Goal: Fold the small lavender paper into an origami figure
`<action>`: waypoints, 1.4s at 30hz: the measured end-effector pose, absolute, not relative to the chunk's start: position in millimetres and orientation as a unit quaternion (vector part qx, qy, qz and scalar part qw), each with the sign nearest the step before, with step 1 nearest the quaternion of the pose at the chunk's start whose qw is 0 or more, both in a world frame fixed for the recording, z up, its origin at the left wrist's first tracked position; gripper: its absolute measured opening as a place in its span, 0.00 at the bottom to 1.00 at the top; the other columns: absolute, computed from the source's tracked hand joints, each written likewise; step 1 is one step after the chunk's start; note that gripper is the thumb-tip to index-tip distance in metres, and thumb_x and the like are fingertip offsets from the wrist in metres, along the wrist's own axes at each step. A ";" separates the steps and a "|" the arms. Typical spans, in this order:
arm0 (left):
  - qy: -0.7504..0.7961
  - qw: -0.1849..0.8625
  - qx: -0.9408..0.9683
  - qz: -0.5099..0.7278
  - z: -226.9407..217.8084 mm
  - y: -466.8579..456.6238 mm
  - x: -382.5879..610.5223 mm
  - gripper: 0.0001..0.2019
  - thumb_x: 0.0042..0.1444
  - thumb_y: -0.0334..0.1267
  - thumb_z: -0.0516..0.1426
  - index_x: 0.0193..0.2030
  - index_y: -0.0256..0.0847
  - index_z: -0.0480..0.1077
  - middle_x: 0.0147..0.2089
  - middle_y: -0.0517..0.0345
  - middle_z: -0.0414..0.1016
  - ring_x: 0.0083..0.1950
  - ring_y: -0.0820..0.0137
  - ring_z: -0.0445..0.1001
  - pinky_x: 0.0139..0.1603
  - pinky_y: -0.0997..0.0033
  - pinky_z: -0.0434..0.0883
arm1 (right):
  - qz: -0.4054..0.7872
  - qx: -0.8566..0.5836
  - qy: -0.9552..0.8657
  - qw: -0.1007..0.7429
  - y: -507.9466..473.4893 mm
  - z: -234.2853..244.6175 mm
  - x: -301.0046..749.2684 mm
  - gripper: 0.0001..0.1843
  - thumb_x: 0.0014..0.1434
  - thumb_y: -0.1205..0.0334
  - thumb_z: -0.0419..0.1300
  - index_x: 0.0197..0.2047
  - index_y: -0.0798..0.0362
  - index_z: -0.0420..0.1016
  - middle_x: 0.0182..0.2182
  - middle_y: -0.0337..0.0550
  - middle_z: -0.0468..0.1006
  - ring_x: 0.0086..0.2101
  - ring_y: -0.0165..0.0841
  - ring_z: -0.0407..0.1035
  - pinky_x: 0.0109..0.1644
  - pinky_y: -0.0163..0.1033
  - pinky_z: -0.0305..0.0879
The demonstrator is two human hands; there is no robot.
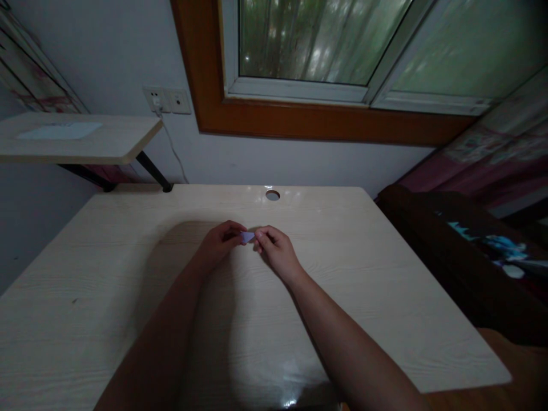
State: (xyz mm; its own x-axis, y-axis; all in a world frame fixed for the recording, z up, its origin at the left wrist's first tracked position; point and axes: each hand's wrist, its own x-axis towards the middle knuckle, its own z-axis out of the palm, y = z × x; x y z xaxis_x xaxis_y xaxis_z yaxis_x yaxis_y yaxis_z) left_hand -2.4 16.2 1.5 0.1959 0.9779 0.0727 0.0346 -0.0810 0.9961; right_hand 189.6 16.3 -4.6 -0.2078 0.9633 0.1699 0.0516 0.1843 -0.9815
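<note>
Purple piece [248, 236]: tiny, pointy, a bit below and left of mid-frame, between both hands over the pale desk [372, 268]; can't tell if it's touching
Left hand [220, 242]: thumb and fingers pinching its left end
Right hand [276, 246]: fingertips closed tight on its right tip
Feel: looks like folded paper, so probably super light, stiffish at creases, easily crumpled
Grip spot: I'd stick to the ends, softly

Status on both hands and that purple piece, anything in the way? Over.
Left hand, right hand both pinching purple piece, one each side. Held over desk. No obstruction seen around it.
</note>
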 end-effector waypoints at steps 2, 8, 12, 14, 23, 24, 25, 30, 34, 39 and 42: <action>0.439 0.516 0.576 0.457 1.5 16.3 -2.9 0.12 0.52 0.39 0.64 0.43 0.40 0.75 0.36 0.57 0.79 0.39 0.68 0.78 0.43 0.69 0.72 | 0.486 -0.413 -0.612 0.468 16.6 -4.8 189.7 0.15 0.64 0.51 0.58 0.36 0.53 0.76 0.28 0.40 0.76 0.25 0.29 0.68 0.32 0.35 0.65; 0.443 0.513 0.578 0.453 0.7 17.6 -4.6 0.12 0.52 0.41 0.65 0.42 0.40 0.75 0.35 0.57 0.80 0.38 0.67 0.78 0.43 0.68 0.72 | 0.484 -0.411 -0.620 0.461 16.9 -3.9 189.3 0.16 0.64 0.49 0.58 0.36 0.53 0.77 0.28 0.40 0.76 0.25 0.29 0.68 0.32 0.35 0.66; 0.445 0.516 0.571 0.458 0.0 17.7 -4.4 0.12 0.52 0.42 0.65 0.41 0.39 0.75 0.36 0.56 0.80 0.38 0.67 0.78 0.42 0.68 0.72 | 0.477 -0.413 -0.623 0.462 16.7 -4.7 189.3 0.16 0.64 0.49 0.58 0.36 0.53 0.77 0.29 0.41 0.76 0.25 0.29 0.68 0.32 0.35 0.66; 0.445 0.517 0.566 0.463 -1.2 17.7 -4.1 0.12 0.52 0.42 0.65 0.41 0.40 0.75 0.36 0.56 0.80 0.37 0.68 0.78 0.42 0.69 0.72 | 0.474 -0.412 -0.625 0.464 16.5 -5.2 189.4 0.16 0.64 0.49 0.57 0.37 0.53 0.77 0.29 0.41 0.77 0.26 0.29 0.68 0.32 0.35 0.66; 0.467 0.500 0.554 0.474 -0.5 18.9 -1.4 0.13 0.51 0.45 0.66 0.38 0.39 0.75 0.34 0.56 0.80 0.36 0.68 0.78 0.41 0.68 0.74 | 0.467 -0.419 -0.615 0.476 15.5 -3.3 187.0 0.16 0.64 0.49 0.58 0.45 0.52 0.78 0.33 0.42 0.78 0.25 0.28 0.68 0.30 0.34 0.66; 0.469 0.498 0.553 0.476 -0.3 19.0 -1.1 0.13 0.51 0.45 0.66 0.38 0.39 0.75 0.34 0.56 0.80 0.35 0.68 0.78 0.41 0.68 0.74 | 0.468 -0.422 -0.611 0.479 15.5 -3.7 186.7 0.16 0.63 0.49 0.59 0.46 0.52 0.77 0.33 0.41 0.77 0.25 0.28 0.68 0.30 0.34 0.66; 0.469 0.496 0.551 0.479 -0.3 19.1 -0.8 0.13 0.50 0.45 0.66 0.37 0.40 0.75 0.34 0.56 0.80 0.35 0.68 0.78 0.41 0.67 0.75 | 0.468 -0.425 -0.606 0.484 15.5 -4.4 186.4 0.16 0.63 0.50 0.59 0.46 0.51 0.76 0.32 0.41 0.77 0.25 0.28 0.68 0.30 0.34 0.66; 0.473 0.494 0.544 0.486 -0.9 19.4 -0.1 0.12 0.50 0.44 0.66 0.36 0.40 0.75 0.33 0.57 0.80 0.35 0.67 0.79 0.41 0.65 0.76 | 0.454 -0.428 -0.595 0.507 14.3 -8.2 185.9 0.12 0.64 0.54 0.58 0.47 0.50 0.72 0.33 0.39 0.74 0.25 0.28 0.68 0.29 0.34 0.65; 0.484 0.482 0.548 0.484 0.7 19.0 0.5 0.12 0.51 0.45 0.66 0.36 0.40 0.75 0.32 0.57 0.80 0.34 0.67 0.79 0.40 0.66 0.76 | 0.381 -0.440 -0.647 0.492 12.1 -5.1 186.8 0.08 0.64 0.58 0.57 0.44 0.50 0.73 0.35 0.41 0.74 0.28 0.30 0.67 0.32 0.36 0.66; 0.491 0.471 0.551 0.482 1.7 18.8 0.2 0.11 0.52 0.45 0.65 0.36 0.39 0.75 0.33 0.57 0.80 0.35 0.67 0.79 0.40 0.67 0.76 | 0.306 -0.412 -0.706 0.487 10.8 2.1 187.3 0.06 0.62 0.63 0.57 0.42 0.50 0.75 0.39 0.44 0.73 0.30 0.31 0.66 0.34 0.37 0.64; 0.487 0.475 0.547 0.487 0.0 19.5 0.0 0.11 0.52 0.44 0.65 0.36 0.40 0.75 0.33 0.58 0.80 0.35 0.68 0.79 0.40 0.67 0.76 | 0.305 -0.403 -0.714 0.485 10.9 2.7 186.9 0.07 0.62 0.65 0.57 0.43 0.49 0.75 0.40 0.44 0.73 0.30 0.31 0.66 0.35 0.38 0.65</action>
